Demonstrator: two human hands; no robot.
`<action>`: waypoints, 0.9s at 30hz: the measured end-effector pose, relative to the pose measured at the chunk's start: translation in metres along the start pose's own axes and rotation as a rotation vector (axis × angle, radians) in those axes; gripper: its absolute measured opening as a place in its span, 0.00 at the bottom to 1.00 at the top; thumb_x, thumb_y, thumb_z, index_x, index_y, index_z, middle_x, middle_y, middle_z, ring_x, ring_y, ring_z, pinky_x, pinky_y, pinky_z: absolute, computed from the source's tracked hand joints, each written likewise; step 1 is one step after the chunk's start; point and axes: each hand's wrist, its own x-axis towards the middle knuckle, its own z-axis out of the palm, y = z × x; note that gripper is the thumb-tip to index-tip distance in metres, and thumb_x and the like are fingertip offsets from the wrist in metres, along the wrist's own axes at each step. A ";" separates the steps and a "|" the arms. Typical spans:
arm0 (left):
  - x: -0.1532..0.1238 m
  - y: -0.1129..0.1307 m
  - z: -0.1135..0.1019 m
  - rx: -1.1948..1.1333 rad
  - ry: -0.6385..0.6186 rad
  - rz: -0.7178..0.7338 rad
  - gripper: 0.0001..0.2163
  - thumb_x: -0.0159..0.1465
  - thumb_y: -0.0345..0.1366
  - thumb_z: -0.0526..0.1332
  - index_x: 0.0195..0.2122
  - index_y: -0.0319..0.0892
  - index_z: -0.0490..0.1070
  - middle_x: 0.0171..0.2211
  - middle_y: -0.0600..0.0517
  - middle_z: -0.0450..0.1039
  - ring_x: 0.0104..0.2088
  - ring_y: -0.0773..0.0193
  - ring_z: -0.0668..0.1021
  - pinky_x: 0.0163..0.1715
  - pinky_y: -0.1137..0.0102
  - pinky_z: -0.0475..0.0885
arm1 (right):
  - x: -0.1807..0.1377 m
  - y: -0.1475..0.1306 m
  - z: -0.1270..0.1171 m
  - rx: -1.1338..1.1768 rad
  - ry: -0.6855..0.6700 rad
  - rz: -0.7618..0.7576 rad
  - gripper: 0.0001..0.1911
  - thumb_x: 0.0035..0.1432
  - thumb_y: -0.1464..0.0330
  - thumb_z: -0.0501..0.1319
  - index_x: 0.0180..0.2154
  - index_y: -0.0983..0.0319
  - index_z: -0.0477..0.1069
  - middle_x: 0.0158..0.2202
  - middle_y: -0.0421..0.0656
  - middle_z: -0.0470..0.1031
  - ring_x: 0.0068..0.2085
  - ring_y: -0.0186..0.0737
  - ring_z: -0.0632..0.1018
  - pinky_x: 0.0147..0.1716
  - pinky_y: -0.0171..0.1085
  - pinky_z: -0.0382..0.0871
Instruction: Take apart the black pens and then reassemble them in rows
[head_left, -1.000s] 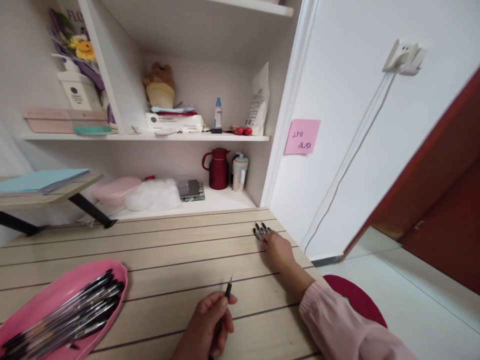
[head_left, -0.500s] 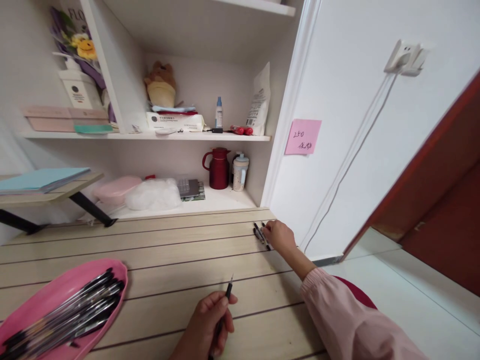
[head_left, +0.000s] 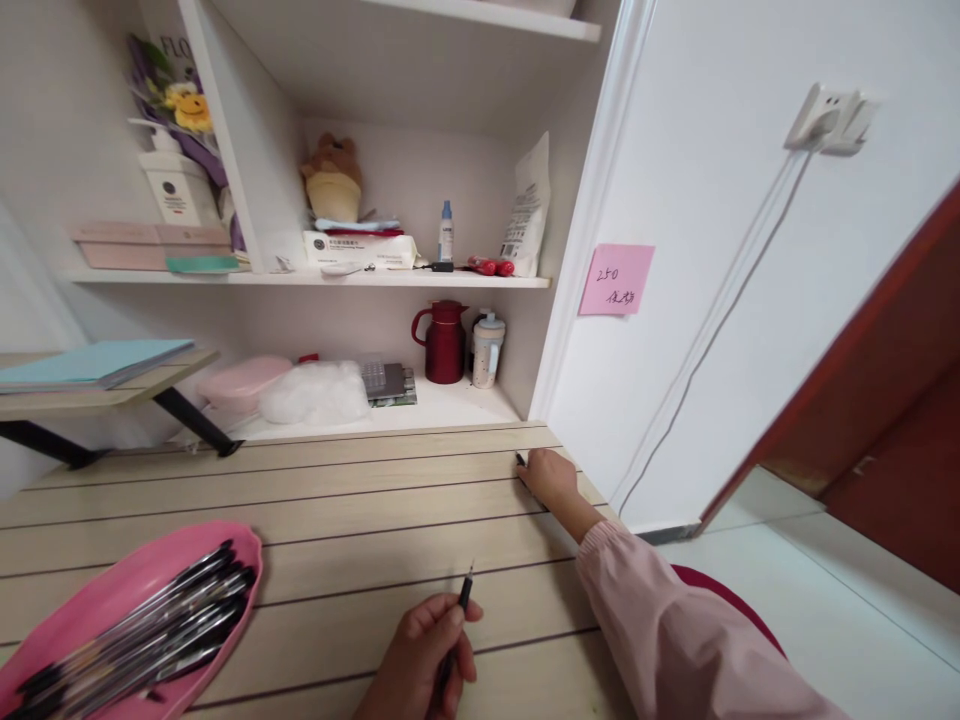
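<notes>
My left hand [head_left: 424, 660] is at the bottom middle, fingers wrapped round a thin black pen [head_left: 465, 588] whose tip points up and away. My right hand [head_left: 551, 478] reaches to the far right edge of the wooden table [head_left: 337, 520]. Its fingers curl down over a small cluster of short black pen pieces [head_left: 519, 458], and only one dark tip shows at its left. A pink oval tray [head_left: 244, 560] at the lower left holds several black pens [head_left: 150, 630].
Behind the table, a white shelf unit holds a red jug [head_left: 442, 342], a white cup [head_left: 487, 350], a pink box [head_left: 244, 380] and a white bag [head_left: 315, 392]. A pink note [head_left: 616, 280] hangs on the wall. A red stool [head_left: 720, 600] and a door [head_left: 885, 400] stand to the right.
My right hand slid forward from beside the short black pieces to on top of them, hiding nearly all of them. The left hand with its pen stayed put. The view shifted slightly.
</notes>
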 end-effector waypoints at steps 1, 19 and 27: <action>-0.001 0.001 0.001 0.002 0.000 0.001 0.24 0.47 0.53 0.62 0.35 0.37 0.67 0.14 0.57 0.67 0.06 0.78 0.58 0.06 0.78 0.45 | 0.001 0.000 0.000 0.002 -0.003 0.002 0.15 0.53 0.63 0.55 0.37 0.65 0.72 0.40 0.52 0.75 0.42 0.46 0.75 0.36 0.37 0.63; -0.005 0.007 0.006 0.006 0.030 -0.009 0.21 0.48 0.51 0.62 0.33 0.38 0.68 0.14 0.58 0.67 0.06 0.78 0.58 0.06 0.79 0.45 | -0.049 0.036 -0.008 -0.030 0.003 -0.012 0.13 0.54 0.62 0.53 0.32 0.62 0.73 0.36 0.50 0.76 0.38 0.44 0.75 0.30 0.35 0.61; -0.009 0.009 0.007 -0.016 0.018 0.010 0.20 0.49 0.50 0.62 0.34 0.38 0.66 0.15 0.58 0.67 0.07 0.78 0.58 0.06 0.80 0.46 | -0.047 0.032 0.005 -0.057 -0.001 -0.034 0.14 0.54 0.64 0.53 0.35 0.65 0.72 0.37 0.53 0.75 0.39 0.48 0.75 0.33 0.39 0.63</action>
